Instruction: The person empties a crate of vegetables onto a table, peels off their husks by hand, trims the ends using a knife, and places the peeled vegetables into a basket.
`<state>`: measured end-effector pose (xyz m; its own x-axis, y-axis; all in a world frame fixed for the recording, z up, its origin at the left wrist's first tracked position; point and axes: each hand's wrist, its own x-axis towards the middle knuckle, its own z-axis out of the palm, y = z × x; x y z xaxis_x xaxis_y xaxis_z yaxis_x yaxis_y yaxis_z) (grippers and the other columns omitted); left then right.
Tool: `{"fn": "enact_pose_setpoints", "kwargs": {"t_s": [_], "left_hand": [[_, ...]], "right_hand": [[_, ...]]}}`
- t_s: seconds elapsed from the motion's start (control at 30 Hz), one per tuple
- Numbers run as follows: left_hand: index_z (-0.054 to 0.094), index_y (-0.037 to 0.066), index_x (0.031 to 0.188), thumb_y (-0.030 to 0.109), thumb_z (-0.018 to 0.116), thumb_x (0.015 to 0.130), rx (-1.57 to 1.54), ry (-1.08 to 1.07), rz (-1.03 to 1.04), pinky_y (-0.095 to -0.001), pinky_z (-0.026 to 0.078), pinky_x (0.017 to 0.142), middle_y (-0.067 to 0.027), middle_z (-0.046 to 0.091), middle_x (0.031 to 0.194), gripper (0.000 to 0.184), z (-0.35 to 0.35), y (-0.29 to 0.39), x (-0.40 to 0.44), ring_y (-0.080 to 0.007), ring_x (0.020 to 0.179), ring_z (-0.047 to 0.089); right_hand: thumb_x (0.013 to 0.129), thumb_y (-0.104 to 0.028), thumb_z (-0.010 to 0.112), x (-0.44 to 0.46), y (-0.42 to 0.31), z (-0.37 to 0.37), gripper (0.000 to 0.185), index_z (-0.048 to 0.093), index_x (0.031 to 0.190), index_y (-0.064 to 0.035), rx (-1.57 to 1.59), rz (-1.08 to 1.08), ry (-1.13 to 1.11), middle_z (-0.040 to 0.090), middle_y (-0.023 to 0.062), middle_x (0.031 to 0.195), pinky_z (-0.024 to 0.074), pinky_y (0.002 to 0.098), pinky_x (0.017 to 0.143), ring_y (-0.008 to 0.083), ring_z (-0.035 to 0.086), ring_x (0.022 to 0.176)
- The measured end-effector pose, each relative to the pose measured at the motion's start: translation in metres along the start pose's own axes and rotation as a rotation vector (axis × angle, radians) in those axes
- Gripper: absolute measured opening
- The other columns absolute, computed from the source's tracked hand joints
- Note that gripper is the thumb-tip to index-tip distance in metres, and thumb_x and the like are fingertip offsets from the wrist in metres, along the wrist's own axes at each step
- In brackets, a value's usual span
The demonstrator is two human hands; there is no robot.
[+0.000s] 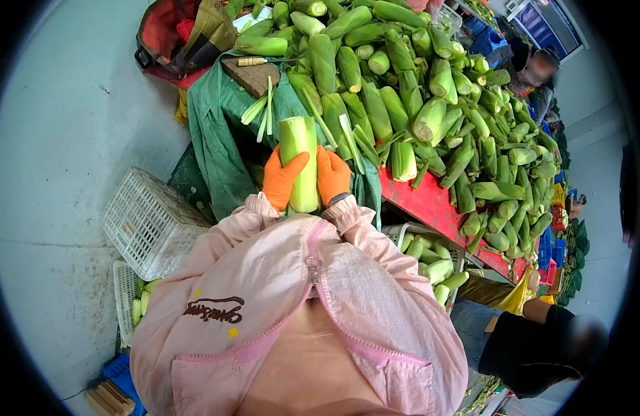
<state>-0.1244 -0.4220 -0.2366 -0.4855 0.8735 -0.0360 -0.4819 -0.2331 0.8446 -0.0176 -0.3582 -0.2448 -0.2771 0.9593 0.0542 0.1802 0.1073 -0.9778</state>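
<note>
In the middle of the scene, just in front of the pink jacket [264, 284], a trimmed cob [299, 149] stands roughly upright between two orange-gloved hands. The left hand [284, 182] grips its left side, thumb across the front and fingers wrapped out of sight behind. The right hand [333, 176] is at the cob's right side, fingers bent; whether they close on it I cannot tell. Beyond, husk strips [254, 111] lie on green cloth [219, 149], near a board [249, 76] with a wooden-handled tool [251, 62]. To the right, unpeeled corn [379, 111] is heaped over the red worktop [418, 201]; a white crate [143, 222] sits left.
</note>
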Motion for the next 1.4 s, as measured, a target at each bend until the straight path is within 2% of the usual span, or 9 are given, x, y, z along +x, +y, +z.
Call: {"fn": "enact_pose_setpoints", "kwargs": {"t_s": [0.17, 0.23, 0.37, 0.43, 0.67, 1.03, 1.17, 1.23, 1.4], "left_hand": [[0.05, 0.002, 0.129, 0.019, 0.075, 0.08, 0.246, -0.037, 0.109, -0.0288, 0.049, 0.085, -0.0069, 0.063, 0.111, 0.058, -0.008, 0.005, 0.006, -0.0149, 0.097, 0.06], [0.049, 0.001, 0.131, 0.022, 0.078, 0.075, 0.373, -0.045, 0.156, -0.0293, 0.049, 0.087, -0.0079, 0.063, 0.114, 0.066, -0.014, 0.006, 0.011, -0.0152, 0.1, 0.06], [0.049, 0.0, 0.129, 0.016, 0.075, 0.078, 0.541, -0.088, 0.209, -0.0294, 0.048, 0.087, -0.007, 0.06, 0.115, 0.06, -0.018, 0.003, 0.01, -0.015, 0.099, 0.058], [0.046, 0.0, 0.135, 0.024, 0.079, 0.074, 0.409, -0.16, 0.169, -0.0305, 0.047, 0.091, -0.0084, 0.06, 0.119, 0.073, -0.023, -0.001, 0.011, -0.0161, 0.104, 0.058], [0.043, 0.001, 0.137, 0.014, 0.068, 0.085, 0.063, -0.303, -0.016, -0.0298, 0.046, 0.092, -0.0062, 0.059, 0.119, 0.06, -0.015, 0.024, 0.013, -0.0161, 0.104, 0.057], [0.057, 0.004, 0.118, 0.042, 0.067, 0.088, -0.133, 0.033, -0.176, -0.0295, 0.051, 0.076, -0.0048, 0.064, 0.102, 0.05, -0.028, -0.015, 0.04, -0.016, 0.086, 0.061], [0.058, 0.003, 0.116, 0.053, 0.065, 0.085, -0.44, 0.221, -0.128, -0.0344, 0.054, 0.078, -0.0083, 0.066, 0.103, 0.06, -0.089, -0.02, 0.07, -0.0229, 0.09, 0.065], [0.058, 0.003, 0.117, 0.054, 0.064, 0.086, -0.303, 0.278, -0.088, -0.0338, 0.054, 0.077, -0.0077, 0.065, 0.103, 0.06, -0.082, -0.004, 0.066, -0.0216, 0.088, 0.065], [0.055, 0.003, 0.121, 0.052, 0.059, 0.091, 0.116, 0.196, 0.05, -0.0282, 0.049, 0.074, -0.0044, 0.062, 0.103, 0.057, -0.036, 0.004, 0.04, -0.013, 0.083, 0.058]], "right_hand": [[0.089, -0.036, 0.066, 0.018, -0.03, -0.022, 0.038, 0.068, 0.096, 0.0019, 0.426, 0.2, -0.273, 0.066, 0.0038, 0.079, 0.0466, 0.0259, 0.064, 0.0119, 0.058, 0.069], [0.086, -0.029, 0.067, 0.021, -0.037, -0.026, 0.031, 0.069, 0.094, 0.0005, 0.117, -0.031, -0.287, 0.064, 0.003, 0.075, 0.0459, 0.0253, 0.063, 0.0105, 0.057, 0.067], [0.083, -0.022, 0.067, 0.024, -0.039, -0.032, 0.023, 0.068, 0.091, -0.0005, -0.111, -0.013, -0.32, 0.064, 0.0035, 0.074, 0.0448, 0.0253, 0.062, 0.009, 0.055, 0.066], [0.083, -0.017, 0.065, 0.024, -0.03, -0.028, 0.018, 0.066, 0.085, 0.0003, 0.077, 0.027, -0.289, 0.063, 0.0026, 0.072, 0.0431, 0.0253, 0.06, 0.0091, 0.053, 0.063], [0.087, -0.013, 0.066, 0.008, -0.037, -0.032, 0.014, 0.063, 0.093, -0.0004, 0.51, 0.163, -0.303, 0.065, 0.0044, 0.081, 0.0468, 0.0255, 0.064, 0.0124, 0.058, 0.067], [0.091, -0.018, 0.062, -0.007, -0.028, -0.027, 0.021, 0.063, 0.095, 0.0023, 0.563, 0.091, -0.356, 0.064, 0.0068, 0.078, 0.0467, 0.0268, 0.066, 0.0145, 0.059, 0.068], [0.093, -0.019, 0.059, 0.02, -0.004, -0.089, 0.025, 0.065, 0.098, 0.005, 0.795, -0.099, -0.076, 0.068, 0.0126, 0.091, 0.0489, 0.028, 0.073, 0.016, 0.064, 0.076], [0.091, -0.021, 0.064, 0.022, 0.014, -0.103, 0.03, 0.064, 0.106, 0.0049, 0.309, 0.152, 0.097, 0.068, 0.0121, 0.092, 0.0492, 0.028, 0.076, 0.017, 0.064, 0.082], [0.072, -0.05, 0.076, 0.019, -0.011, -0.043, 0.093, 0.04, 0.141, 0.0014, -0.27, 0.052, -0.24, 0.057, 0.0197, 0.13, 0.0472, 0.0313, 0.09, 0.0243, 0.063, 0.106]]}}
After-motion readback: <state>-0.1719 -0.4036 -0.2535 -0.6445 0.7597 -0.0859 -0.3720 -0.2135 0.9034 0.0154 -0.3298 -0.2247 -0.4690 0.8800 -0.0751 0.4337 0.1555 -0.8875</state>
